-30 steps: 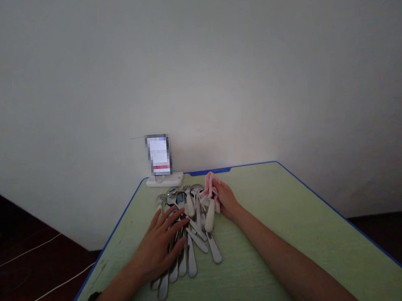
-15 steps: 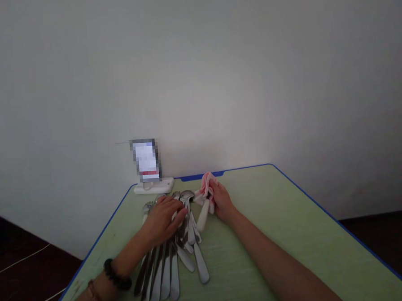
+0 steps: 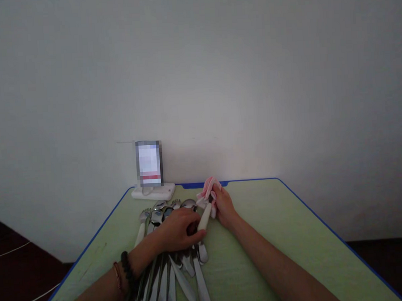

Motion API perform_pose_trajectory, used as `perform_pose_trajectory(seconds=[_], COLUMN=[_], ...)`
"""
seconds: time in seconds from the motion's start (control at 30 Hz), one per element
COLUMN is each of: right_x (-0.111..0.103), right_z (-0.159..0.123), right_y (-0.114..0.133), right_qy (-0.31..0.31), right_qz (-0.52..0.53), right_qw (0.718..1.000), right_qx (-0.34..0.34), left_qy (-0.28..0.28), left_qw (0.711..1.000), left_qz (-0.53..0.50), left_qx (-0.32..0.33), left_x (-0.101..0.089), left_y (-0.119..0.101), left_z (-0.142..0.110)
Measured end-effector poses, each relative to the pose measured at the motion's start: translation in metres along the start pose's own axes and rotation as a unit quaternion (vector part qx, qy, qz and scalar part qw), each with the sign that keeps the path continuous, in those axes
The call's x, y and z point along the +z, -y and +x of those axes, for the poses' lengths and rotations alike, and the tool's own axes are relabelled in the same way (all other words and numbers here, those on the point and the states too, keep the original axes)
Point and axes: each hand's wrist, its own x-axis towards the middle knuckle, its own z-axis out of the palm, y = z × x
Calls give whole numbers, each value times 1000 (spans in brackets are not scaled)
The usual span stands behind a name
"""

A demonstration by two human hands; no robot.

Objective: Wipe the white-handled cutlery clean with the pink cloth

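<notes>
Pink-and-white folded cloth (image 3: 211, 186) sits bunched in the right hand (image 3: 224, 205), a little in from the far edge of the desk (image 3: 275, 218), a pale green surface with blue edging. That hand is closed on it, with the cloth wrapped about the upper end of a utensil with a smooth cream handle (image 3: 204, 217); its head is hidden in the folds. The cream handle slants down toward the left hand (image 3: 185, 230), which is half curled, thumb and fingers apart, the thumb tip at the handle's lower end; whether it grips the handle I cannot tell.

Beneath and around the left hand lies a fanned heap of silvery metal spoons and forks (image 3: 203, 280), nearer the desk's left edge than its right, heads toward the far edge, handles toward the near side. At its left lies a fork with a cream handle (image 3: 140, 234). By the far left corner, a blurred upright device with a lit screen (image 3: 149, 163) stands at a flat white oblong base (image 3: 154, 193).
</notes>
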Motion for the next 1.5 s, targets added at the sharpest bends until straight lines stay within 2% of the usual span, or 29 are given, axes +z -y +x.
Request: perform_pose_trajectory(seconds=[0.33, 0.77, 0.9, 1.13, 1.27, 1.37, 1.5], right_x=[-1, -8, -8, -4, -3, -1, 1], right_z=[-1, 3, 1, -4, -6, -9, -16], right_y=[-6, -8, -6, 2, 4, 8, 17], right_qy=[35, 30, 26, 8, 19, 50, 149], right_qz=[-118, -194, -167, 3, 29, 34, 27], right_qw=[992, 980, 986, 999, 997, 994, 984], right_qx=[-10, -38, -14, 48, 68, 92, 96], left_qy=[10, 5, 13, 17, 19, 19, 9], left_qw=[999, 999, 999, 998, 998, 998, 997], left_qz=[-6, -5, -5, 5, 7, 7, -27], left_qx=[-51, -33, -36, -52, -56, -57, -74], left_x=[2, 3, 2, 2, 3, 4, 5], left_y=[-5, -4, -6, -6, -5, -3, -2], left_z=[1, 3, 3, 1, 0, 0, 0])
